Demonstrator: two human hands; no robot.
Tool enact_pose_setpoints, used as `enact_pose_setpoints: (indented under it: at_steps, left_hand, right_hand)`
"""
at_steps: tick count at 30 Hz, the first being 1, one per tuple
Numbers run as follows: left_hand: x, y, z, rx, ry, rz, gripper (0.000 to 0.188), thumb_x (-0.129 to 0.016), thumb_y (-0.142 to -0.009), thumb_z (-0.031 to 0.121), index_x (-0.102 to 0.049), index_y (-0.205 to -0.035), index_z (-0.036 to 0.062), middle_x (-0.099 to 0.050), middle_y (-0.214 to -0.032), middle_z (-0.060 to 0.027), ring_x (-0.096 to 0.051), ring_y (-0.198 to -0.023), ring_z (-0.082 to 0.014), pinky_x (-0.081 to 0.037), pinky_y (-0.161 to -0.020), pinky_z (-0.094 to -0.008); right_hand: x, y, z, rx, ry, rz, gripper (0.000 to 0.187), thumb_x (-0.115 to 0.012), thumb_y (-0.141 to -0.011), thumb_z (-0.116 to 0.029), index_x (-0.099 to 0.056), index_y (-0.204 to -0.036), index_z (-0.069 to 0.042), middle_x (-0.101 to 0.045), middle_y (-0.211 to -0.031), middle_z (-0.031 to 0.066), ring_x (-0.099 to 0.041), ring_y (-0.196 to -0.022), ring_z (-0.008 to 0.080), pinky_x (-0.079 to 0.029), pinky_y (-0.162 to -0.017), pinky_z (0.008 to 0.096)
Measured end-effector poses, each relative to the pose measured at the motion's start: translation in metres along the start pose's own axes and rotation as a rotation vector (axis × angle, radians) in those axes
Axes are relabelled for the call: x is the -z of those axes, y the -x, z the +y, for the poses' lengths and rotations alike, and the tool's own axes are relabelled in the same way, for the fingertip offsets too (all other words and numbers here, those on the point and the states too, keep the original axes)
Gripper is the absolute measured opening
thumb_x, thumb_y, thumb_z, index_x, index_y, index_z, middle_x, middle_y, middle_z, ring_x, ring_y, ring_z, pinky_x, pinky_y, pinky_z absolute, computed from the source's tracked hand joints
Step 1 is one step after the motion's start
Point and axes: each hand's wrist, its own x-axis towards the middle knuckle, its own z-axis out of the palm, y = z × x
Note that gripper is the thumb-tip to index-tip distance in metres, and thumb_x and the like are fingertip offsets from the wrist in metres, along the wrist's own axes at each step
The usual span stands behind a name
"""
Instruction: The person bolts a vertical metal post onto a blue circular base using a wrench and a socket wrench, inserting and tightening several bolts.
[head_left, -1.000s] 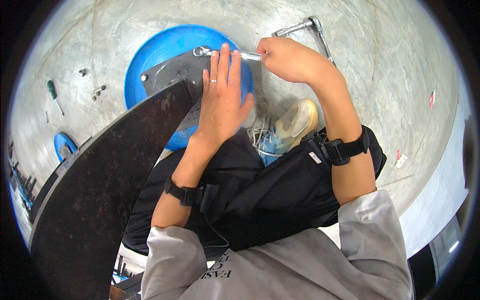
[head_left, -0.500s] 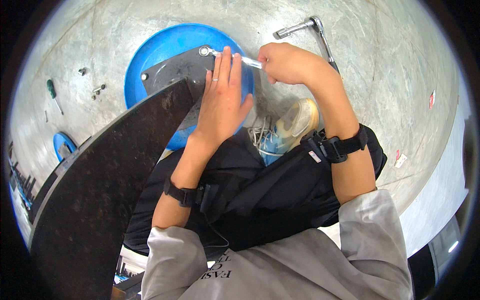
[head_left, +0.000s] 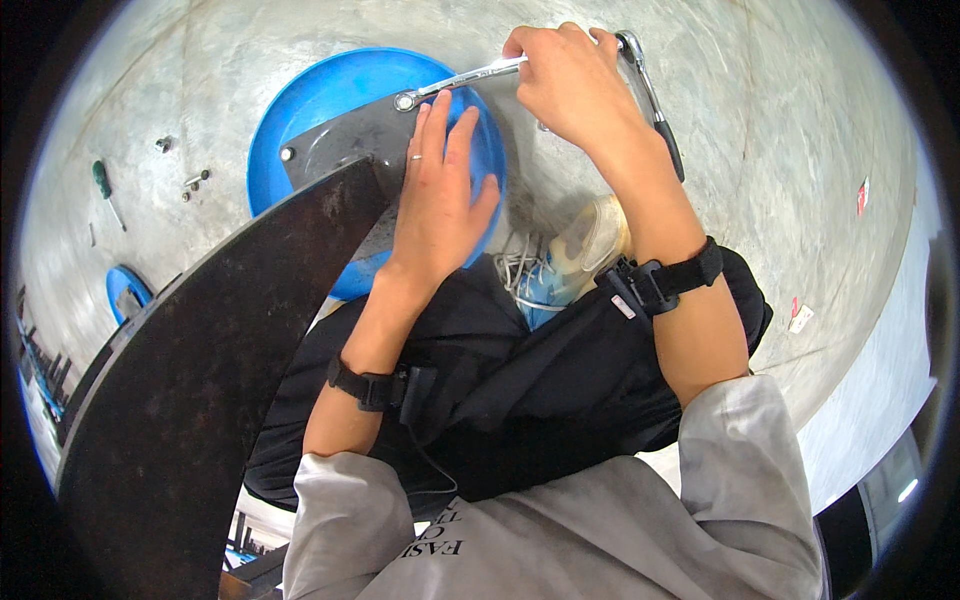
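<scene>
A silver ring wrench (head_left: 470, 77) sits with its ring end around a bolt at the far corner of a dark metal plate (head_left: 345, 135). My right hand (head_left: 575, 85) is closed around the other end of its handle, above the floor. Over the plate's right part lies my left hand (head_left: 435, 210), fingers stretched out, their tips beside the ring end. A second bolt head (head_left: 288, 154) shows at the plate's left corner. Beneath the plate is a round blue base (head_left: 310, 90). A large dark curved panel (head_left: 220, 330) rises from the plate toward the lower left.
A ratchet handle (head_left: 645, 85) lies on the concrete floor, partly behind my right hand. At left are a green-handled screwdriver (head_left: 102, 180), several small metal parts (head_left: 197, 180) and another blue base (head_left: 127, 290). My shoe (head_left: 570, 265) is near the blue base.
My right hand has swung the wrench handle away from me, to the far right, turning it counterclockwise about the bolt. The left hand stays on the plate, its fingers slightly more spread.
</scene>
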Motion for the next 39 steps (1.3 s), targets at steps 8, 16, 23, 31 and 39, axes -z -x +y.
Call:
enact_pose_setpoints:
  at_steps: [8, 16, 23, 31, 39]
  left_hand:
    - [0.001, 0.0, -0.002, -0.017, -0.022, 0.04, 0.063, -0.058, -0.075, 0.003, -0.029, -0.131, -0.0052, -0.021, -0.14, -0.0268, -0.021, -0.13, -0.0419, -0.023, -0.105, -0.0446]
    - [0.001, -0.001, 0.001, 0.031, -0.039, 0.011, 0.068, -0.059, -0.075, 0.005, -0.026, -0.134, -0.0043, -0.016, -0.142, -0.0273, -0.02, -0.13, -0.0431, -0.023, -0.105, -0.0453]
    - [0.009, -0.002, 0.003, -0.025, -0.216, 0.104, 0.071, -0.06, -0.074, 0.008, -0.025, -0.134, -0.0045, -0.015, -0.142, -0.0265, -0.019, -0.13, -0.0451, -0.021, -0.104, -0.0505]
    - [0.0, 0.002, 0.008, 0.086, -0.17, -0.048, 0.073, -0.061, -0.075, 0.01, -0.021, -0.135, -0.0071, -0.015, -0.142, -0.0275, -0.02, -0.13, -0.0423, -0.024, -0.1, -0.058]
    - [-0.004, 0.004, 0.009, 0.096, -0.207, -0.089, 0.075, -0.062, -0.076, 0.012, -0.019, -0.132, -0.0123, -0.015, -0.141, -0.0288, -0.02, -0.131, -0.0428, -0.025, -0.099, -0.058]
  right_hand:
    - [0.031, 0.0, 0.001, 0.302, -0.099, 0.129, 0.014, -0.053, -0.07, -0.006, -0.063, -0.079, 0.0, -0.062, -0.076, 0.018, -0.057, -0.082, 0.032, -0.039, -0.082, 0.0404]
    - [0.012, -0.006, 0.005, 0.126, -0.021, 0.081, 0.013, -0.054, -0.074, -0.012, -0.063, -0.078, -0.003, -0.061, -0.077, 0.0163, -0.056, -0.083, 0.0311, -0.038, -0.082, 0.0424]
    - [0.025, -0.008, 0.005, 0.133, -0.286, 0.134, 0.02, -0.055, -0.073, -0.02, -0.064, -0.079, -0.003, -0.062, -0.074, 0.0171, -0.058, -0.079, 0.0332, -0.042, -0.077, 0.0444]
    - [0.013, -0.002, 0.014, -0.174, -0.473, -0.511, 0.025, -0.053, -0.074, -0.012, -0.061, -0.091, 0.003, -0.06, -0.072, 0.0073, -0.055, -0.066, 0.0154, -0.043, -0.061, 0.0284]
    - [0.003, -0.005, 0.015, -0.235, -0.426, -0.544, 0.022, -0.051, -0.07, -0.011, -0.061, -0.086, 0.002, -0.058, -0.069, 0.0063, -0.051, -0.063, 0.0153, -0.04, -0.057, 0.0289]
